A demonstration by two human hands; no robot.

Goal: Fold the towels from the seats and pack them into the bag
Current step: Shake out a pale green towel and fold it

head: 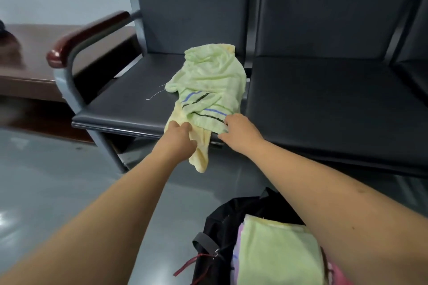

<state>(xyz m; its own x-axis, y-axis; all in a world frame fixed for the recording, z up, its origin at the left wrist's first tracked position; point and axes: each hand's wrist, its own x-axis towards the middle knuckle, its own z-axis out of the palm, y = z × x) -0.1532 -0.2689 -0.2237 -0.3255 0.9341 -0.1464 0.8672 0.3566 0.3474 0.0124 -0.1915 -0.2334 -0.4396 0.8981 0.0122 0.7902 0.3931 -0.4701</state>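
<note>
A crumpled light green towel point(209, 78) with blue and black stripes lies on the left black seat point(129, 97), one yellowish end hanging over the front edge. My left hand point(179, 135) grips that hanging end at the seat's front. My right hand point(240, 131) pinches the towel's striped edge just to the right. A black bag point(222, 224) stands open on the floor below my right arm, with a folded green towel point(275, 250) on top of other folded cloth inside it.
A second black seat point(324, 104) adjoins on the right. The left seat has a dark red armrest point(85, 34) on a grey metal frame. A brown wooden table point(30, 62) stands at far left. The floor point(69, 183) is glossy grey.
</note>
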